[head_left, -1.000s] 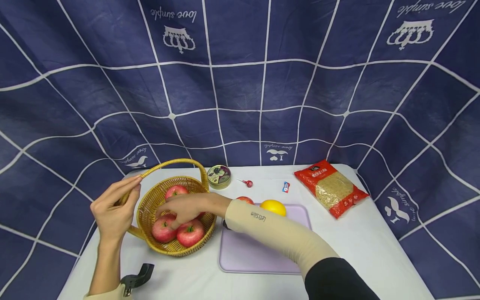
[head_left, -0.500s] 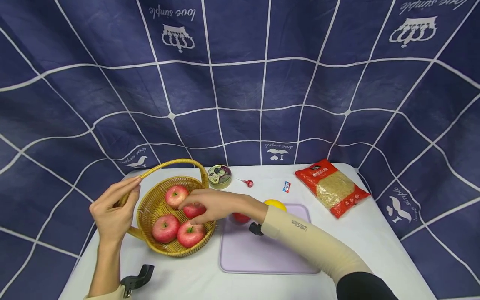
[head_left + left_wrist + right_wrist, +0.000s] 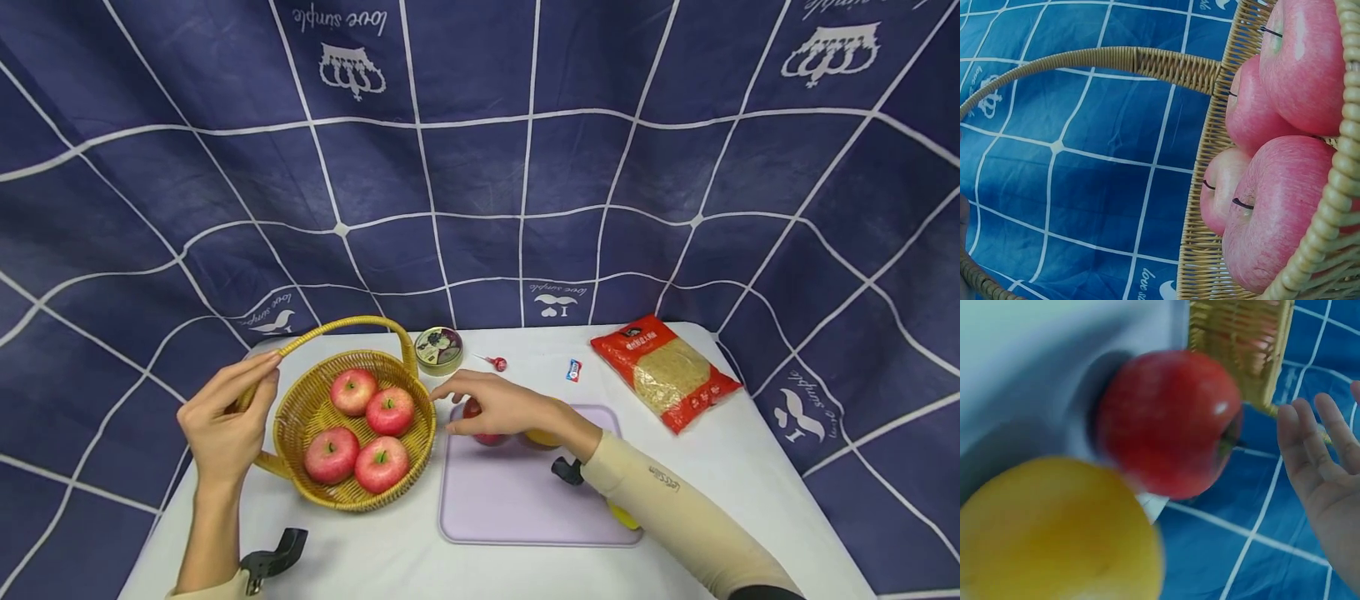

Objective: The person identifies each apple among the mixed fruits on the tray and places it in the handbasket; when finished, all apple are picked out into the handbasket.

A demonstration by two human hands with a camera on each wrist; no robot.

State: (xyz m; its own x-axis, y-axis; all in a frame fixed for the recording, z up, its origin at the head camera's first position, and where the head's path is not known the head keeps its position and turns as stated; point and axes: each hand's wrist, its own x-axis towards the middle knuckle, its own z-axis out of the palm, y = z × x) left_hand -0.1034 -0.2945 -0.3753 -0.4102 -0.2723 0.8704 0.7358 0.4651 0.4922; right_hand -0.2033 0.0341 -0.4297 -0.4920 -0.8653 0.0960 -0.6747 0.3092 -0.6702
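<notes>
My left hand (image 3: pixel 228 417) grips the handle (image 3: pixel 348 322) of a woven basket (image 3: pixel 311 410) on the left. Several red apples (image 3: pixel 382 464) lie inside the basket; they show large in the left wrist view too. My right hand (image 3: pixel 498 404) is over the far left part of a lilac tray (image 3: pixel 517 517), fingers extended toward the basket's right rim and holding nothing. Beneath it a red apple (image 3: pixel 1166 425) on the tray is partly covered in the head view. Beside that apple sits a round yellow fruit (image 3: pixel 1054 531), mostly hidden by my wrist in the head view.
Behind the basket stands a round tin (image 3: pixel 438 350). A red lollipop (image 3: pixel 497 363) and a small wrapped candy (image 3: pixel 573 370) lie toward the back. At the back right is a red bag of noodles (image 3: pixel 663 373). A yellow object (image 3: pixel 622 515) peeks from under my right sleeve.
My right hand has let go of an apple inside the basket and moved right, out over the tray. The left hand keeps its grip on the handle.
</notes>
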